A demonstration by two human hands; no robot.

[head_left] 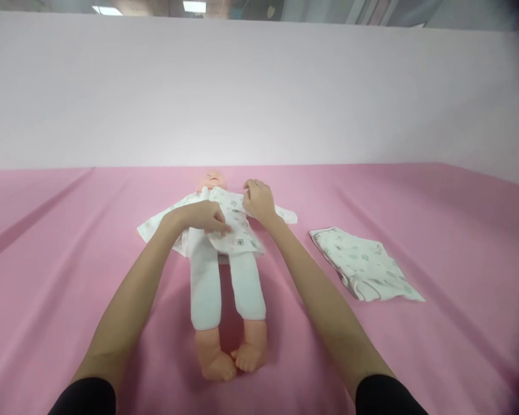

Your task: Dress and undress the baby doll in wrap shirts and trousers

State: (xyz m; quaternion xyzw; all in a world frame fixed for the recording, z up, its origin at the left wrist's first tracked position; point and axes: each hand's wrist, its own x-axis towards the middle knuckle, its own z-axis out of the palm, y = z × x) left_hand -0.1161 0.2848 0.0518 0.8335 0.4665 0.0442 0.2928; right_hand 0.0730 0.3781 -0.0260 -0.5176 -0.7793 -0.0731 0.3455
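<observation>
A baby doll (215,180) lies on its back, head away from me and bare feet toward me. It has white trousers (205,288) and a white printed baby shirt (240,239), whose sleeves spread out to both sides. Over the doll's chest, my left hand (203,217) has its fingers bent down and closed at the shirt's front; the fingertips are partly hidden. My right hand (259,200) curls over the sleeve by the doll's shoulder on the right, its fingers closed around the cloth. The hand itself hides part of that sleeve.
A folded printed white cloth (363,262) lies to the right of the doll. Pink sheeting (90,248) with a few creases covers the surface. A white upright panel (259,92) stands along the back, with ceiling lights (194,7) beyond it.
</observation>
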